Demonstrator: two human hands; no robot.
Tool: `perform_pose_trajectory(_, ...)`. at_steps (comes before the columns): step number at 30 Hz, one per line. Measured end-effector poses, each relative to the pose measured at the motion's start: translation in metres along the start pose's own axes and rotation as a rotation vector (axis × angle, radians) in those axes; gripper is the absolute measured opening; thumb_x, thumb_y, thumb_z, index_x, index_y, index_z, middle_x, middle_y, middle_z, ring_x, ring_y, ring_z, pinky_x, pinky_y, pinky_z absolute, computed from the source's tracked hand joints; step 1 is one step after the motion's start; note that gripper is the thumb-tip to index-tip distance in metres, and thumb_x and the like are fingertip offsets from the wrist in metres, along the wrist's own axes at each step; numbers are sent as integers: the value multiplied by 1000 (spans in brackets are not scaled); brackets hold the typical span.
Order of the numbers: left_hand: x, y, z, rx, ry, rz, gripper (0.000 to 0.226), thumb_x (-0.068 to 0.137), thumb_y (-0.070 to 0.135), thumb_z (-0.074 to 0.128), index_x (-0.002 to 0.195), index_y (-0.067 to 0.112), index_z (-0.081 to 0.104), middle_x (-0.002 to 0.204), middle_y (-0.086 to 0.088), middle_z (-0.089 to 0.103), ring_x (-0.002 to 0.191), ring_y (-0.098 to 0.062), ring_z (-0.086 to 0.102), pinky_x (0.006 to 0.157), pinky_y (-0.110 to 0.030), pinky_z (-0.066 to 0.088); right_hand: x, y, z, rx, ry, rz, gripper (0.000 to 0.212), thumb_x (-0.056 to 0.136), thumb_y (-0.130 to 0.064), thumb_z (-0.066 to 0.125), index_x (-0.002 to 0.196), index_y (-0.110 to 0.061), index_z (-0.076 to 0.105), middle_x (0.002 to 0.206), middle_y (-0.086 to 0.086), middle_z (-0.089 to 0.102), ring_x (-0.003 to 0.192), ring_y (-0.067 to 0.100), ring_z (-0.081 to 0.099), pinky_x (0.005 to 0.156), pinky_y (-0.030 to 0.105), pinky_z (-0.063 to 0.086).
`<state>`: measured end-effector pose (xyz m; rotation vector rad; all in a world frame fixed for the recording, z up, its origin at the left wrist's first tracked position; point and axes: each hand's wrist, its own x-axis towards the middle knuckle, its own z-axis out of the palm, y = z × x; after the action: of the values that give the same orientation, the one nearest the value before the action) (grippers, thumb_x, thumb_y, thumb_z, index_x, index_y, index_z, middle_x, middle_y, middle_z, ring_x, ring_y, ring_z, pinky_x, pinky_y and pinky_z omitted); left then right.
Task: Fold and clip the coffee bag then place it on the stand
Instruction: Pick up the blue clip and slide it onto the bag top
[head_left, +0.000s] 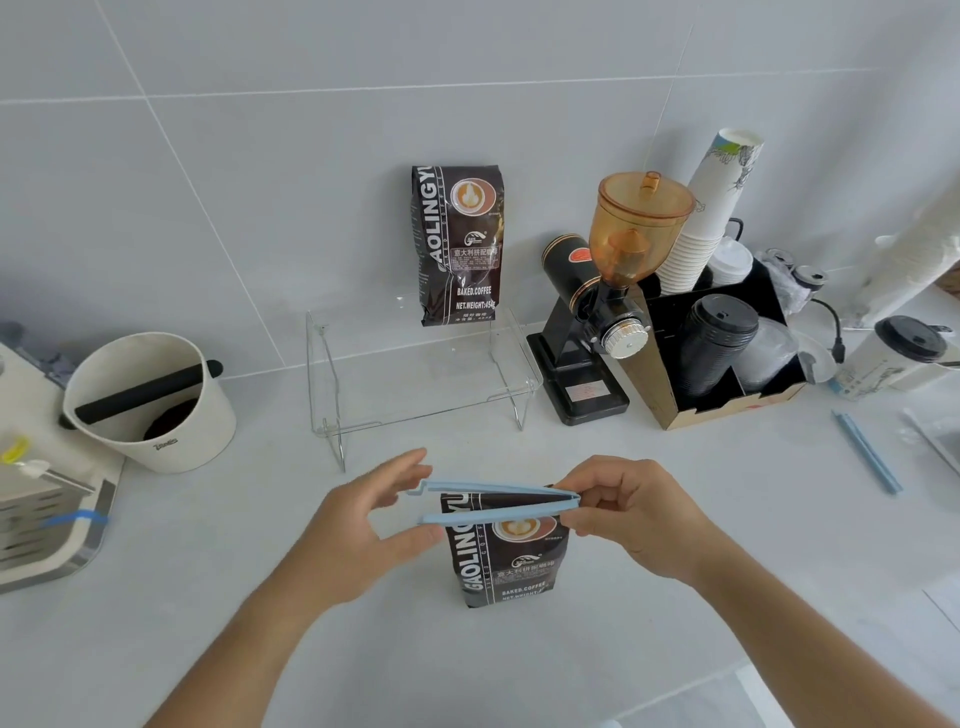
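A dark brown coffee bag (506, 564) stands upright on the counter in front of me, its top folded down. A light blue clip (498, 501) straddles the folded top, its two arms still spread apart at the left end. My right hand (628, 512) pinches the clip's hinged right end. My left hand (379, 519) has its thumb under the lower arm's free end, its fingers spread by the upper arm. A clear acrylic stand (426, 374) sits behind, against the wall, with a second coffee bag (458, 244) upright on it.
A white knock box (150, 402) stands at the left beside a metal drip tray (52, 519). A coffee grinder (608, 301), a cardboard organiser with cups and lids (722, 358) and a lidded cup (898, 358) sit at the right. Another blue clip (866, 451) lies on the counter.
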<state>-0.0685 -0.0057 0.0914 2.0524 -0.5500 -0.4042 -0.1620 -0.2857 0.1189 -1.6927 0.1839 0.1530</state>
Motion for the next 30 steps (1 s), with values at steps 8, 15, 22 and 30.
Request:
perform_pose_trajectory(8,27,30,-31,542,-373,30,58,74,63,64,128,44,51,116,21,61,105,7,53,95,-29,47,2,0,1,13,34,1,32,77,15,72,81,-16,78,74,17,70,61,12,64,60,19,52)
perform_pose_trajectory(15,37,31,-31,764,-447,127,33,83,67,45,93,37,54,87,13,60,87,-10,54,75,-35,50,4,0,3,-19,52,13,33,79,12,72,81,-20,77,68,6,70,60,11,63,60,18,50)
perform_pose_trajectory(22,37,26,-24,816,-395,221,35,93,56,41,82,24,45,66,10,44,63,-13,44,56,-29,33,4,0,2,-247,85,-10,30,83,-10,76,79,-40,76,81,9,75,67,9,64,66,23,53)
perform_pose_trajectory(30,33,26,-20,788,-405,209,36,96,50,40,68,30,31,59,7,40,51,-10,35,49,-27,25,1,-2,6,-495,131,-157,33,83,-12,75,80,-44,68,84,-12,71,66,5,61,64,11,48)
